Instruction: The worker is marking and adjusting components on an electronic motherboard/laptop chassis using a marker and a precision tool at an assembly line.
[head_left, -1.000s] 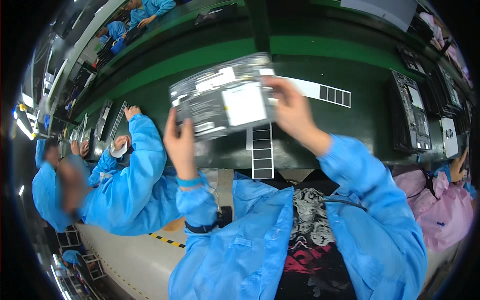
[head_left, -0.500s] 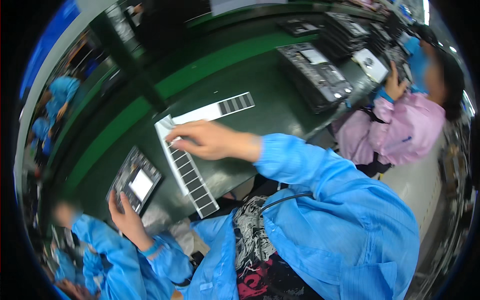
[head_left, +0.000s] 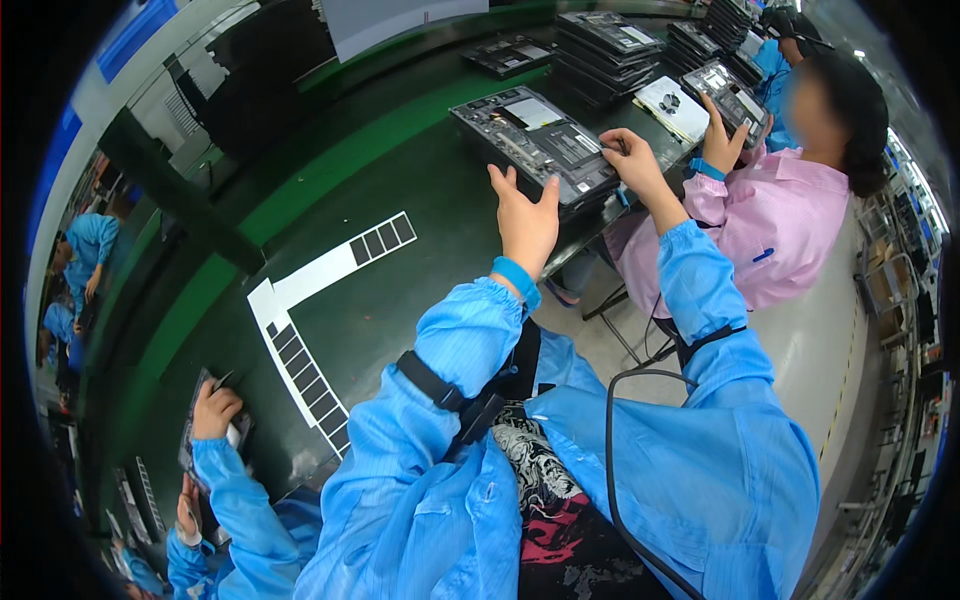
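An opened laptop base (head_left: 530,135), with its circuit board and battery showing, lies on top of a stack at the table's right side. My left hand (head_left: 527,225) is at its near edge with fingers spread and the thumb by the casing. At the right corner of the same base my right hand (head_left: 640,165) is closed, thumb and fingertips pinched together; what they hold, if anything, is too small to make out. Left of my arms, a white strip with black rectangular pads (head_left: 305,375) lies at an angle to a second white strip (head_left: 330,265).
Beyond sits a tall stack of laptop bases (head_left: 605,60), beside a white panel (head_left: 672,108). A co-worker in pink (head_left: 770,240) handles another base at the right. At lower left, another person's hand (head_left: 215,408) works over a device. A black cable (head_left: 612,460) hangs by my right arm.
Both my hands have moved right to the stacked laptop base: the left from the base at the left, the right from the padded strip. Another person's hands are now over a device at lower left.
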